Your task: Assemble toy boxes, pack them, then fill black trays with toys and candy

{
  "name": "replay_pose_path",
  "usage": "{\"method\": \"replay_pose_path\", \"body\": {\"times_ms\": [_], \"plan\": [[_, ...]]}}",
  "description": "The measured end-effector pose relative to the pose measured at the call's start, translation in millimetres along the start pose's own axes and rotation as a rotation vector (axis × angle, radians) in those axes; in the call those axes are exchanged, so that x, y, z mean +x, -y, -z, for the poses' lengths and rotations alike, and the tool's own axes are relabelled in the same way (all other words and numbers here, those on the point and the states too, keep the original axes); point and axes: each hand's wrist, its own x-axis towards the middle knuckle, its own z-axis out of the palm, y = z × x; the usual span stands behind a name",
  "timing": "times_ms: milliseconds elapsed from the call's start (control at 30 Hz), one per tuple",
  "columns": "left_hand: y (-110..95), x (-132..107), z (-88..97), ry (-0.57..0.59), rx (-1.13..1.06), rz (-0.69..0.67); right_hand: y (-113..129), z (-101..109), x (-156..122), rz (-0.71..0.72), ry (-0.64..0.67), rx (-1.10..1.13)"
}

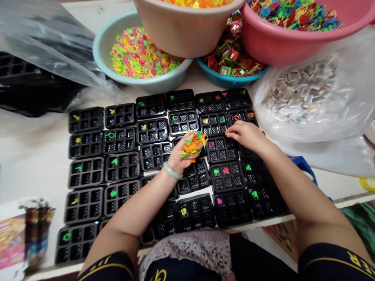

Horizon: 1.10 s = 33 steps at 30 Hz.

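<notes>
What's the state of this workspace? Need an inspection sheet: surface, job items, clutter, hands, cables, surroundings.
Surface: flat white tabletop, no spills seen.
Job items: black rectangular plastic compartment trays in rows, many bearing small bright plastic trinkets.
Clutter: slim dark bundle, front left, type unclear; clear plastic bag, back left.
Left hand: holding orange, green and yellow plastic trinkets.
Right hand: at the trays, pinched; contents unclear.
Cables: nothing seen.
Surroundings: light-blue round plastic basin, peach plastic basin, pink plastic basin behind trays, each holding small bright pieces.

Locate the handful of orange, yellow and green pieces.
In the head view, the orange, yellow and green pieces are near the centre, in the left hand, over the black trays and left of the right hand.
</notes>
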Motion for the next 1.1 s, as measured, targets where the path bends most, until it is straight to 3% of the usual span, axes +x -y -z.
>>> {"method": "replay_pose_path", "body": {"times_ms": [167, 333, 433, 567, 700, 800, 933, 1100], "plan": [[9, -3, -6.1, 0.025, 0.034, 0.038, 3, 0, -33, -0.019, 0.024, 0.127], [34, -6, -11.5, 0.089, 0.066, 0.108, 34, -7, -69, -0.019, -0.081, 0.597], [50, -11, -16.1, 0.071, 0.069, 0.174, 46, -13, -89, -0.024, -0.148, 0.744], [63, -17, -23.4, 0.107, 0.067, 0.196, 38, -22, -109, -0.058, -0.280, 0.611], [66, -21, -28.0, 0.139, 0.077, 0.186, 34, -40, -119, -0.045, -0.195, 0.184], [65, -24, -27.8, 0.125, 0.097, 0.175, 41, -55, -118, -0.056, -0.143, -0.016], [63, -28, -21.1, 0.121, 0.121, 0.158, 46, -59, -122, -0.114, -0.158, 0.042], [63, -30, -12.8, 0.112, 0.137, 0.166, 32, -45, -136, -0.196, -0.222, 0.191]]}}
